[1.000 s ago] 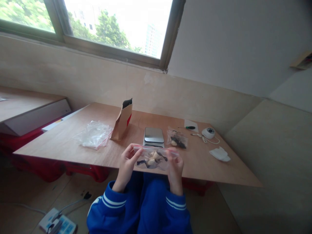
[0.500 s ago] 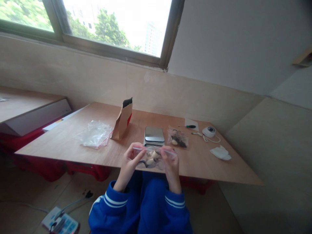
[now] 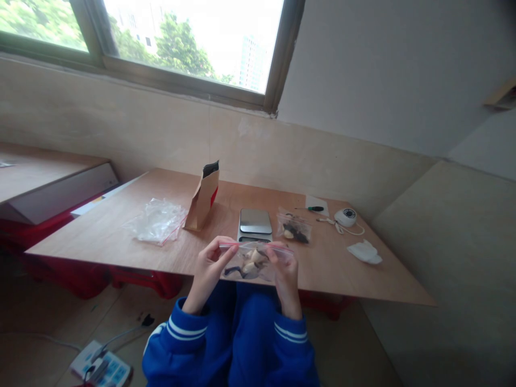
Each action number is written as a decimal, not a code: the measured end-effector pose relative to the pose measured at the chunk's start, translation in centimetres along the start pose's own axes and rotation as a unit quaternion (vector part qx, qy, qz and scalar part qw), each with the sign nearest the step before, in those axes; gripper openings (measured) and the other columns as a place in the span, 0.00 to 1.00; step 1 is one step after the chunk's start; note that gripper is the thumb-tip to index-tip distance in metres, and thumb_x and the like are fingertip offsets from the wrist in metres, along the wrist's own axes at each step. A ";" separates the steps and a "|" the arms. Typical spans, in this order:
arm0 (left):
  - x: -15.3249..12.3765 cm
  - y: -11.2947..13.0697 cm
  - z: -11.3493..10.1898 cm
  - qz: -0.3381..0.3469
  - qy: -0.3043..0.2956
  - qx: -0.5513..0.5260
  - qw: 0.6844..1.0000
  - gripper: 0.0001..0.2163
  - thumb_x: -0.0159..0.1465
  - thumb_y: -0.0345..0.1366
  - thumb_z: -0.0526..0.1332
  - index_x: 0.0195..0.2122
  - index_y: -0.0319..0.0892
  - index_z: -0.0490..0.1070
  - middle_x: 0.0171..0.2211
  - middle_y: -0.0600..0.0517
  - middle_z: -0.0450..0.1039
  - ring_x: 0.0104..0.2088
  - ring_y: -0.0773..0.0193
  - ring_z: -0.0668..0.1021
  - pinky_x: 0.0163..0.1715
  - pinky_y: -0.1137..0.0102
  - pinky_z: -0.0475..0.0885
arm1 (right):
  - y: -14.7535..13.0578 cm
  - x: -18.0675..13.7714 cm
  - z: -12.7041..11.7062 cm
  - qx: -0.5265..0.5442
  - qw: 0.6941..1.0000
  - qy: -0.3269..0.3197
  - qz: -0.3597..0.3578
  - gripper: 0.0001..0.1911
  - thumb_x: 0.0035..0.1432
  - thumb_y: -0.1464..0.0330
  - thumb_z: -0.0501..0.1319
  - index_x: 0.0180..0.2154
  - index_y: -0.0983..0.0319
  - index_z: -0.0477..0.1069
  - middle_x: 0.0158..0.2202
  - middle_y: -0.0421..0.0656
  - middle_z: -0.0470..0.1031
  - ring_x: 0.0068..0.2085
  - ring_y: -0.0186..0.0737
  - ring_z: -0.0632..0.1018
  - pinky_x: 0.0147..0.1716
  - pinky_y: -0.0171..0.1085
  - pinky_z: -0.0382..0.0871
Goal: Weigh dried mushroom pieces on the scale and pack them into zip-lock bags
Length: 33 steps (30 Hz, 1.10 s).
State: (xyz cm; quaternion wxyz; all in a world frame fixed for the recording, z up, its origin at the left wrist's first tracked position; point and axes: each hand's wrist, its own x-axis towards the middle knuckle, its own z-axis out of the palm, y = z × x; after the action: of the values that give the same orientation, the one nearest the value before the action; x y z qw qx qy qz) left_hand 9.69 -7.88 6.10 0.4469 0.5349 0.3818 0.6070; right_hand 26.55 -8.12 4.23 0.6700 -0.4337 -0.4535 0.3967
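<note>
Both my hands hold a small clear zip bag (image 3: 250, 263) with a red seal strip, above the near edge of the wooden table (image 3: 121, 236). Pale and dark pieces lie inside it. My left hand (image 3: 209, 269) pinches the bag's top left corner. My right hand (image 3: 285, 271) pinches the seal strip towards the right end. Behind the bag on the table stands a small scale (image 3: 255, 223) with a steel plate. A second filled zip bag (image 3: 294, 228) lies to the right of the scale.
A brown paper pouch (image 3: 202, 199) stands open left of the scale, beside a heap of empty clear bags (image 3: 155, 220). At the far right lie a screwdriver (image 3: 312, 208), a white round device with cord (image 3: 345, 217) and a tissue (image 3: 365, 252). A power strip (image 3: 100, 368) lies on the floor.
My right hand has slid leftwards along the seal strip, closer to my left hand. The bag stays in front of me at the table edge.
</note>
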 end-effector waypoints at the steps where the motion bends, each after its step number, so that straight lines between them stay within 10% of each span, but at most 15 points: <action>1: 0.0 0.0 -0.1 0.002 0.001 0.002 1.000 0.06 0.58 0.37 0.64 0.31 0.40 0.74 0.31 0.52 0.73 0.35 0.64 0.76 0.36 0.72 0.70 | -0.1 0.0 0.0 -0.003 1.000 -0.003 -0.006 0.08 0.50 0.64 0.66 0.30 0.61 0.74 0.29 0.40 0.76 0.33 0.39 0.76 0.36 0.37 0.70; 33: -0.3 -0.2 -0.4 -0.026 -0.007 -0.051 0.998 0.06 0.59 0.37 0.63 0.36 0.42 0.74 0.37 0.52 0.76 0.39 0.64 0.78 0.38 0.73 0.73 | -0.4 0.0 -1.0 -0.039 0.999 -0.016 -0.029 0.09 0.55 0.62 0.64 0.35 0.60 0.74 0.33 0.41 0.77 0.36 0.39 0.77 0.38 0.37 0.71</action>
State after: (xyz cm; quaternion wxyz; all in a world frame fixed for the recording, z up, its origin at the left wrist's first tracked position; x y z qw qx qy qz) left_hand 9.37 -8.06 5.82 0.4917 0.5055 0.3609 0.6103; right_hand 27.53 -8.49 4.37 0.6562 -0.4398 -0.4916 0.3664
